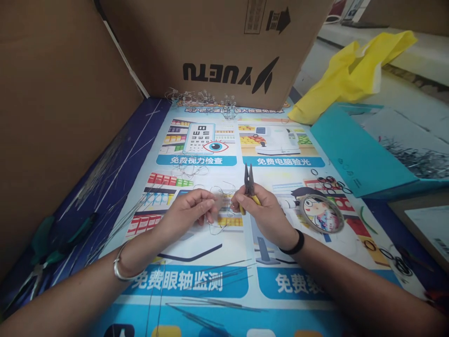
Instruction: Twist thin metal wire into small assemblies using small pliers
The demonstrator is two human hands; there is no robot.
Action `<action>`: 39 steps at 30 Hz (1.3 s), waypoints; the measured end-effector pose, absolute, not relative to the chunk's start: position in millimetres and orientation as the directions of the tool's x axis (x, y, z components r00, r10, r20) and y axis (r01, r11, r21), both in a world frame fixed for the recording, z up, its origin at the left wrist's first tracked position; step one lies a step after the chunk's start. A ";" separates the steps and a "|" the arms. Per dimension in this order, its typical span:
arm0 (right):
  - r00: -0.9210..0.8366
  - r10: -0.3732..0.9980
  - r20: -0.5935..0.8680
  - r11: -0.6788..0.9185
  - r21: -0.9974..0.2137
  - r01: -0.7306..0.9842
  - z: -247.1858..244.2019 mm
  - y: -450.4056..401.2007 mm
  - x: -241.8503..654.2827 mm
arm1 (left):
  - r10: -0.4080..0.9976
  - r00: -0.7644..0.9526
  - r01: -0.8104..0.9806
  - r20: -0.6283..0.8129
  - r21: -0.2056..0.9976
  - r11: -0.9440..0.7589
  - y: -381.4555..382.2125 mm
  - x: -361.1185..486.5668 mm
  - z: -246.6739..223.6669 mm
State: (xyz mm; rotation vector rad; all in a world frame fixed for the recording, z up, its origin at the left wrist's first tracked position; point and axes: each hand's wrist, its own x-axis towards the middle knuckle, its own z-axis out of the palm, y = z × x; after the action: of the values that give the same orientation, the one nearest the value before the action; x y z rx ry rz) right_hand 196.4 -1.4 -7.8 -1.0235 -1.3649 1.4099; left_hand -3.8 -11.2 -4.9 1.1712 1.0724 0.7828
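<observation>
In the middle of the head view, my right hand (263,206) is wrapped round needle-nose pliers (249,181), whose yellow handles sit in the palm and dark jaws point away from me. Close beside it, my left hand (192,207) has its fingertips pinched together on thin wire (218,230). Fine curved strands show around and between both hands, partly blurred. A few bent wire pieces (189,171) lie just beyond my left hand. Several straight wires (213,302) rest on the printed sheet (252,292) nearer to me.
Cardboard walls (157,42) stand behind and on the left. Green-handled pliers (45,248) and loose wires lie at left. Wire pieces (229,107) are heaped at the back. To the right are a tape roll (322,214), black rings (329,180), a blue box (354,145) and a yellow bag (345,70).
</observation>
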 end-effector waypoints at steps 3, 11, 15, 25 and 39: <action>-0.280 0.960 0.022 0.003 -0.998 -0.069 -7.9 -2.3 196.1 | 0.911 0.324 -0.021 -0.255 0.961 0.276 -10.6 -3.5 -4.7; -0.305 0.949 -0.074 -0.143 -0.967 -0.211 -9.9 -3.3 194.9 | 0.906 0.344 0.008 -0.246 0.966 0.259 -10.8 -3.5 -2.5; -0.365 0.925 -0.105 -0.208 -0.945 -0.254 -8.8 -1.7 196.1 | 0.902 0.346 0.028 -0.257 0.964 0.264 -9.4 -3.6 -3.8; -0.336 0.941 0.048 0.137 -0.960 0.246 4.1 -6.1 199.3 | 0.914 0.323 0.194 -0.244 0.963 0.188 -10.8 -5.7 -4.8; -0.355 0.934 -0.024 0.040 -0.984 0.173 -0.6 -0.7 201.3 | 0.926 0.339 0.322 -0.166 0.945 0.051 -11.7 -3.7 -10.0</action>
State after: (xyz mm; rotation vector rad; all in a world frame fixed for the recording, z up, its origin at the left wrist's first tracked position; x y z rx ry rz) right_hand 201.3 -0.7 -0.6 -1.1407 -1.6180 1.3780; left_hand -3.7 -11.7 -10.0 1.4975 1.1912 0.6851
